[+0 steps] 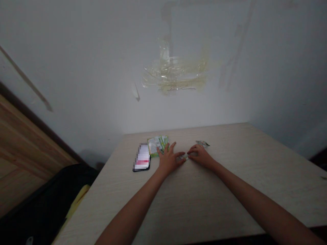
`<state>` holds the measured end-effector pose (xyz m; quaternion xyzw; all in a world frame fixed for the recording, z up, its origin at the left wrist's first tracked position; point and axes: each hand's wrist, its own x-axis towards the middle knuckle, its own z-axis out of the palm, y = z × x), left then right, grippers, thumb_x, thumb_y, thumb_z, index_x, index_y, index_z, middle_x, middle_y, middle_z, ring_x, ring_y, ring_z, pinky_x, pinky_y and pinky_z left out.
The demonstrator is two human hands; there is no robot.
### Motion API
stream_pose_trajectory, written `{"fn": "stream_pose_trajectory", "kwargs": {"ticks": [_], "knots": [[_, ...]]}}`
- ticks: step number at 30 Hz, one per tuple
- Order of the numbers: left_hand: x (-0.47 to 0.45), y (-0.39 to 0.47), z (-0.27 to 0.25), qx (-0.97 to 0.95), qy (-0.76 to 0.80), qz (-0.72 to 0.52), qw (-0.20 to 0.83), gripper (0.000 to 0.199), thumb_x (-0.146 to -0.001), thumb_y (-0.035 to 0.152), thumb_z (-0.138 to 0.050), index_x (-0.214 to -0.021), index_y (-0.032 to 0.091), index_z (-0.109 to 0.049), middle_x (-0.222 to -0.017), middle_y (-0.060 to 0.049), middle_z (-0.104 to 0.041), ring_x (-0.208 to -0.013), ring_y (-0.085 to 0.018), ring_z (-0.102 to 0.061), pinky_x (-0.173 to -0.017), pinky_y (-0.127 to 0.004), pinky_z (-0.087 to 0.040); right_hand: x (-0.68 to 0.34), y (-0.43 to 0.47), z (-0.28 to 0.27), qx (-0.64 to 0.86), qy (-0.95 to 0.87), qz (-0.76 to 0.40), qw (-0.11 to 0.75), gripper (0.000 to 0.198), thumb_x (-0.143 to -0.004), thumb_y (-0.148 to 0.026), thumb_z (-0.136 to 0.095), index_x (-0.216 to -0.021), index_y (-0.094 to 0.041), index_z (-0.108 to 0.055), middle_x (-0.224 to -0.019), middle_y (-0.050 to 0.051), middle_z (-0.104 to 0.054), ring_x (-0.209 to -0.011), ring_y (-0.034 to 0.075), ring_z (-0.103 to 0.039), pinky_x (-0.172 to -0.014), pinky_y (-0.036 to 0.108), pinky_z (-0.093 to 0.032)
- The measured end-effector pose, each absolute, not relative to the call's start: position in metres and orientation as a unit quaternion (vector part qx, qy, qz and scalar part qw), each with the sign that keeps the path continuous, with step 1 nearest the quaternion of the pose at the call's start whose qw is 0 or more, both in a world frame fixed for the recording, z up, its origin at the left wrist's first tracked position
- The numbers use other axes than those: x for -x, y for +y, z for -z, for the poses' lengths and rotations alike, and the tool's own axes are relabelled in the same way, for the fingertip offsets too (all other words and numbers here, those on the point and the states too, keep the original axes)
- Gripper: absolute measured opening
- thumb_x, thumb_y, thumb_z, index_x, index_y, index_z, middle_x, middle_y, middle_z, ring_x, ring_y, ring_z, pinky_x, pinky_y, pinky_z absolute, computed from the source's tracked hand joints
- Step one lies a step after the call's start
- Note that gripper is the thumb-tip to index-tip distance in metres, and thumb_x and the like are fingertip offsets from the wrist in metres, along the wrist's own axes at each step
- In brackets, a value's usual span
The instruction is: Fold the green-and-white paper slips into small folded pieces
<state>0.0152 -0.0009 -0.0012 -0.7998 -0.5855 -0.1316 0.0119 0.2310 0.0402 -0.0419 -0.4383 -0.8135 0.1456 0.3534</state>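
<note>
Between my two hands, low on the table, is a small whitish, partly see-through strip point(183, 157); its exact kind is too small and dim to make out. The thumb and forefinger of my left hand point(168, 160) close on its left part, while the other fingers spread out towards several flat green-and-white printed packets point(154, 145). Fingertips of my right hand point(200, 155) pinch together at the strip's right end. Just beyond the right hand lies a small crumpled, shiny wrapper point(203, 143).
A phone point(142, 158) with a lit, blurred-out screen lies left of the packets. The pale wooden table point(194, 204) meets a wall point(102, 68) with peeling clear tape point(176, 76). Dark cloth point(46, 200) and a yellow item point(78, 200) are beside the table's left edge.
</note>
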Motion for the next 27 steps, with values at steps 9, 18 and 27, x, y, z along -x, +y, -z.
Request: {"fn": "stream_pose_trajectory", "kwargs": {"ticks": [9, 18, 27], "knots": [[-0.016, 0.007, 0.005, 0.804, -0.582, 0.121, 0.009, 0.046, -0.08, 0.073, -0.045, -0.121, 0.057, -0.055, -0.159, 0.008, -0.019, -0.144, -0.039, -0.013, -0.105, -0.075, 0.002, -0.231, 0.039, 0.042, 0.447, -0.804, -0.154, 0.362, 0.015, -0.077, -0.029, -0.067, -0.089, -0.022, -0.074, -0.096, 0.007, -0.064, -0.097, 0.023, -0.058, -0.094, 0.044, -0.043], [-0.015, 0.008, 0.011, 0.811, -0.575, 0.111, 0.026, 0.048, -0.084, 0.073, -0.037, -0.128, 0.058, -0.047, -0.16, 0.008, -0.015, -0.145, -0.039, -0.013, -0.105, -0.075, 0.0, -0.23, 0.04, 0.045, 0.448, -0.807, -0.136, 0.36, 0.019, -0.078, -0.029, -0.067, -0.094, -0.022, -0.074, -0.097, 0.008, -0.063, -0.098, 0.024, -0.057, -0.094, 0.045, -0.043], [-0.017, 0.012, 0.008, 0.817, -0.565, 0.11, 0.027, 0.053, -0.082, 0.075, -0.037, -0.129, 0.054, -0.049, -0.16, 0.005, -0.013, -0.146, -0.038, -0.008, -0.105, -0.074, 0.004, -0.231, 0.043, 0.049, 0.45, -0.813, -0.12, 0.35, 0.018, -0.079, -0.025, -0.066, -0.095, -0.022, -0.074, -0.098, 0.009, -0.063, -0.098, 0.023, -0.056, -0.094, 0.044, -0.044]]}}
